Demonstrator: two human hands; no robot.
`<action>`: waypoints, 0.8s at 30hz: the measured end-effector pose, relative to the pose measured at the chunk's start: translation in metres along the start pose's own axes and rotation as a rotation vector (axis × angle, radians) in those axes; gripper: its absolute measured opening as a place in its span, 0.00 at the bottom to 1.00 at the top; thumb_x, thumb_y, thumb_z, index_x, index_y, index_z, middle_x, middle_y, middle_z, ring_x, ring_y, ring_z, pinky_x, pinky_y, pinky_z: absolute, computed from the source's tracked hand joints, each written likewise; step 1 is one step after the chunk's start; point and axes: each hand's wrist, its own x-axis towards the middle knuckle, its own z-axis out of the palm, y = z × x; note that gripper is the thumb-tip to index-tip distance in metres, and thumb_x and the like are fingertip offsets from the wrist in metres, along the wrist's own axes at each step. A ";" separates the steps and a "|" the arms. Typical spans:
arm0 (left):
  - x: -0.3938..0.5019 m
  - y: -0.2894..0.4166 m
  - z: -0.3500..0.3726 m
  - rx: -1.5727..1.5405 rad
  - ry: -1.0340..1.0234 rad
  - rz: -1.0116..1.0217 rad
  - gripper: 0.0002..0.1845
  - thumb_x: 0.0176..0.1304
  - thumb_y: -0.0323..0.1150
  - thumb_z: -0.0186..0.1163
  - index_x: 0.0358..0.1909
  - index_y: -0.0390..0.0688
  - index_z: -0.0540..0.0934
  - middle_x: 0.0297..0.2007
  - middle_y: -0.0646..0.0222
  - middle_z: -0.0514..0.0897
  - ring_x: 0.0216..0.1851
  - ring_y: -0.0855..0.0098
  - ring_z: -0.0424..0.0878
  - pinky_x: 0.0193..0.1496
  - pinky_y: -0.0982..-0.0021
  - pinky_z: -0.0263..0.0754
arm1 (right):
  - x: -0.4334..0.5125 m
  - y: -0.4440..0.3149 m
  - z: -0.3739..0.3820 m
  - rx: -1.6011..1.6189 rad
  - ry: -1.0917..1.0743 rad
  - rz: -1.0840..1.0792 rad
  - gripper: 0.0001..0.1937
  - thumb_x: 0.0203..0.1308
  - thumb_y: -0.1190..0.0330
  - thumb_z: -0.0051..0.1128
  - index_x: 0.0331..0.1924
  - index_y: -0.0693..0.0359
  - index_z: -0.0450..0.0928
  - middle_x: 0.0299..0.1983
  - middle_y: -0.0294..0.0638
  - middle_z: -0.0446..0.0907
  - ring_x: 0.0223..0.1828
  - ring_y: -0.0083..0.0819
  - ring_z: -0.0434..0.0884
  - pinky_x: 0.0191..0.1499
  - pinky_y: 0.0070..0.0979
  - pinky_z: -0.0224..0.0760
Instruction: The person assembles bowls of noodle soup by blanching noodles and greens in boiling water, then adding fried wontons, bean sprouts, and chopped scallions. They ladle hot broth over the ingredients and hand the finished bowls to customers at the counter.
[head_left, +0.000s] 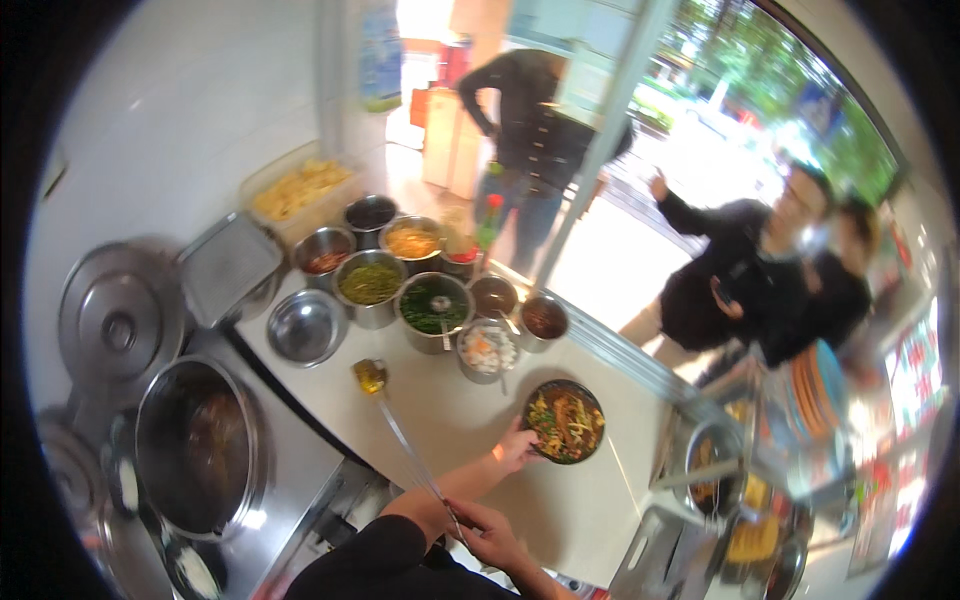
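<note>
My left hand (517, 448) reaches across the counter and grips the near left rim of a dark round bowl (564, 421). The bowl is filled with food in brown sauce, topped with chopped greens and yellowish shreds. Close to my body, my right hand (486, 534) is closed around the long metal handle of a ladle (405, 435). The handle passes over my left forearm. At its far end, the ladle's head (370, 375) holds an amber liquid above the counter, left of the bowl.
Several steel pots of toppings (435, 307) line the back of the pale counter (450, 405). A large cooking pot (196, 446) stands left, beside a metal lid (120, 322). People (720, 277) stand beyond the sliding window frame (600, 330). Stacked bowls (810, 390) are at right.
</note>
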 end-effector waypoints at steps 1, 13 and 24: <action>0.007 -0.002 0.001 -0.009 0.022 -0.010 0.40 0.56 0.18 0.52 0.71 0.56 0.58 0.57 0.58 0.78 0.51 0.49 0.85 0.47 0.39 0.84 | 0.001 0.003 0.000 0.057 -0.001 0.023 0.24 0.68 0.73 0.63 0.67 0.65 0.75 0.49 0.39 0.85 0.44 0.21 0.83 0.47 0.22 0.78; -0.173 0.016 -0.115 0.402 0.097 0.050 0.36 0.69 0.46 0.65 0.75 0.50 0.65 0.63 0.61 0.77 0.59 0.62 0.78 0.59 0.54 0.76 | 0.073 0.031 0.025 0.271 -0.055 0.104 0.23 0.67 0.68 0.61 0.65 0.64 0.77 0.44 0.40 0.84 0.36 0.23 0.81 0.32 0.23 0.77; -0.679 -0.083 -0.327 -1.047 1.185 1.128 0.27 0.68 0.40 0.63 0.62 0.42 0.65 0.46 0.57 0.77 0.50 0.48 0.80 0.54 0.45 0.81 | 0.186 0.007 0.173 0.419 -0.180 0.132 0.23 0.69 0.72 0.57 0.67 0.63 0.72 0.28 0.35 0.75 0.25 0.21 0.72 0.26 0.18 0.64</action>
